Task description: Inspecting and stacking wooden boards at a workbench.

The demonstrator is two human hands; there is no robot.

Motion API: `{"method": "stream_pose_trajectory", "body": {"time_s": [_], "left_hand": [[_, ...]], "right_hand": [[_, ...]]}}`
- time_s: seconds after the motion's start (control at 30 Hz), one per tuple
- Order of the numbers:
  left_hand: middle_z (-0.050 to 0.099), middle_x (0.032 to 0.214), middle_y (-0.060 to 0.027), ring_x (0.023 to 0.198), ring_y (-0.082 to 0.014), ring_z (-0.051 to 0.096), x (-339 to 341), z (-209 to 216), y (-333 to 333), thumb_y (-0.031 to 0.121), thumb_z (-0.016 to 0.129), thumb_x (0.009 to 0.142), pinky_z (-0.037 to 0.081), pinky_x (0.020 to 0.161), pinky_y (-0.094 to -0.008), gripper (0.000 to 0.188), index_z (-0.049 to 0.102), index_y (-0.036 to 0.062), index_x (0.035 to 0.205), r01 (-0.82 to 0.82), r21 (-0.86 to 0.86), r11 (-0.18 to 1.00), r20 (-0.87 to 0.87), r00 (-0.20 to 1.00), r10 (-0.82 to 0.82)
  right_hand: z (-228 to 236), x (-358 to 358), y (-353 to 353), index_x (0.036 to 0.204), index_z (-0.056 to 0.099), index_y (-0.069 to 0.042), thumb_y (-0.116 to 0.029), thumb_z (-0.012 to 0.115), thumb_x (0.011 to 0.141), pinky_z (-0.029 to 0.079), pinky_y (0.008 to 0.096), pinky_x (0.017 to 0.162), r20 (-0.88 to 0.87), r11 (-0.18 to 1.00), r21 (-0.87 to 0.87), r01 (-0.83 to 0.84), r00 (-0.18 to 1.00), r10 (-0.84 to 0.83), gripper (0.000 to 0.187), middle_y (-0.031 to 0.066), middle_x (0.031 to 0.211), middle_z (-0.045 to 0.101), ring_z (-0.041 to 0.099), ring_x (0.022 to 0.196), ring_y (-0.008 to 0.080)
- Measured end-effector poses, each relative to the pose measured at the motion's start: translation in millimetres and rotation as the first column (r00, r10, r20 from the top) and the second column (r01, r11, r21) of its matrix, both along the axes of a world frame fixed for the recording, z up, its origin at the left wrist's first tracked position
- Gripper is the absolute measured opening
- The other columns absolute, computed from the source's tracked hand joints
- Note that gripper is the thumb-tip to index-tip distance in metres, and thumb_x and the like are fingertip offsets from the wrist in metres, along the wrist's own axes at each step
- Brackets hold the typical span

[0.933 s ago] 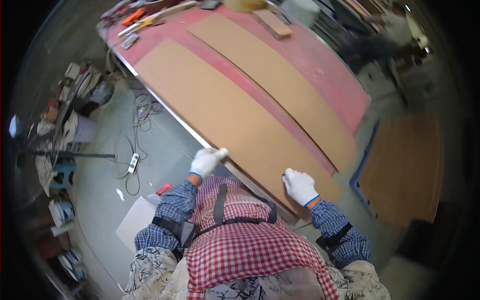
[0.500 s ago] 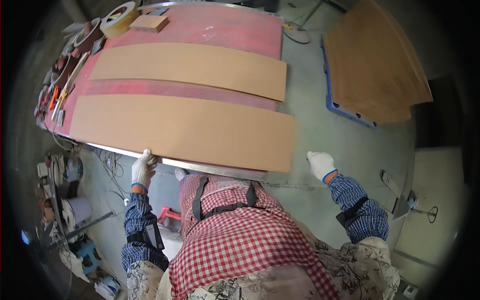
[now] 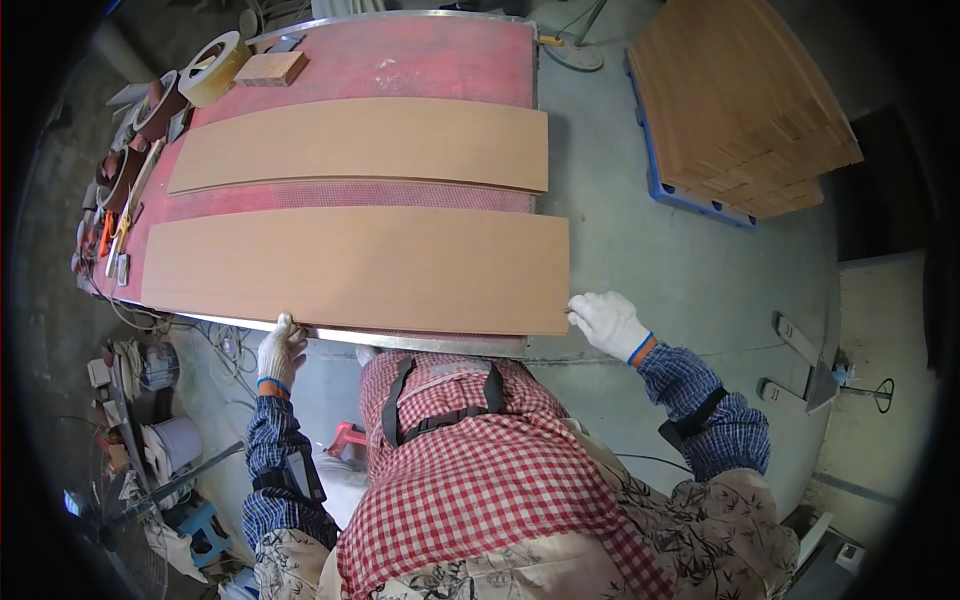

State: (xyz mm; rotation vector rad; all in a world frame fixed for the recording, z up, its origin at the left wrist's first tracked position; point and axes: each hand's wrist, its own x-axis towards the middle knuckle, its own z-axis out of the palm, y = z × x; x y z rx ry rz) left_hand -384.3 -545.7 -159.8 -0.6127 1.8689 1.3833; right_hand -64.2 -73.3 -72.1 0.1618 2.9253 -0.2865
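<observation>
A long brown cardboard sheet (image 3: 360, 268) lies along the near side of the red-topped table (image 3: 430, 60), its right end jutting past the table. My left hand (image 3: 281, 352), in a white knit glove, is closed on the sheet's near edge, left of the middle, with the thumb at the top. At the sheet's right end, close to the near corner, my gloved right hand (image 3: 608, 322) has its fingers pinched together with the tips against the edge. Farther back lies a second cardboard strip (image 3: 370, 143), parallel to the first, with red tabletop between them.
Tape rolls (image 3: 213, 68), a wooden block (image 3: 271, 69) and small tools line the table's left side. A tall cardboard stack (image 3: 740, 100) stands on a blue pallet (image 3: 700, 203) at far right. A fan (image 3: 125, 510) and a red stool (image 3: 347, 437) are nearby.
My right hand has moved left from off the sheet to its right edge. The near sheet's right end has shifted slightly left in view. My left hand stays on the near edge.
</observation>
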Motion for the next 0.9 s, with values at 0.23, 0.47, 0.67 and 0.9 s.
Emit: {"method": "stream_pose_trajectory", "body": {"time_s": [0.23, 0.47, 0.67, 0.9], "left_hand": [[0.07, 0.103, -0.0008, 0.089, -0.0161, 0.059, 0.3, -1.0, 0.6, 0.058, 0.057, 0.092, 0.039, 0.087, -0.0437, 0.053, 0.065, 0.0117, 0.116, 0.017, -0.006, 1.0, -0.009, 1.0, -0.017], [0.069, 0.101, 0.0007, 0.088, -0.0156, 0.058, 1.0, 0.0, -0.2, 0.061, 0.055, 0.091, 0.038, 0.091, -0.0451, 0.053, 0.066, 0.0134, 0.112, 0.031, -0.025, 0.999, -0.04, 0.999, -0.032], [0.069, 0.104, -0.0017, 0.09, -0.0175, 0.06, 0.8, 5.5, -0.5, 0.054, 0.061, 0.09, 0.041, 0.086, -0.0433, 0.053, 0.061, 0.0112, 0.121, 0.047, 0.016, 0.999, -0.019, 0.999, -0.047], [0.068, 0.099, -0.0012, 0.088, -0.0158, 0.06, 4.9, 4.8, 6.5, 0.054, 0.062, 0.089, 0.042, 0.082, -0.0391, 0.048, 0.062, 0.0123, 0.112, 0.09, 0.039, 0.995, -0.022, 0.996, -0.089]], "right_hand": [[-6.6, -7.0, 3.2, 0.09, 0.058, -0.009, -0.024, 0.059, 0.091, 0.05, 0.043, 0.064, -0.005, 0.996, 0.002, -0.091, 0.996, 0.091, 0.015, 0.0108, 0.075, 0.062, 0.063, 0.07, 0.0308], [-9.7, -31.2, -9.6, 0.087, 0.057, -0.008, -0.02, 0.058, 0.088, 0.049, 0.0429, 0.062, -0.033, 0.979, -0.05, -0.196, 0.98, 0.195, 0.012, 0.0109, 0.073, 0.062, 0.064, 0.067, 0.0306], [-21.9, -83.9, -60.0, 0.086, 0.057, -0.007, -0.021, 0.056, 0.09, 0.05, 0.0424, 0.061, -0.072, 0.961, -0.045, -0.271, 0.961, 0.268, 0.014, 0.011, 0.074, 0.065, 0.066, 0.067, 0.0284], [-29.2, -136.0, -103.5, 0.089, 0.059, -0.006, -0.021, 0.055, 0.09, 0.052, 0.0425, 0.063, -0.022, 0.948, -0.076, -0.309, 0.951, 0.308, 0.015, 0.0132, 0.078, 0.067, 0.068, 0.071, 0.0302]]}}
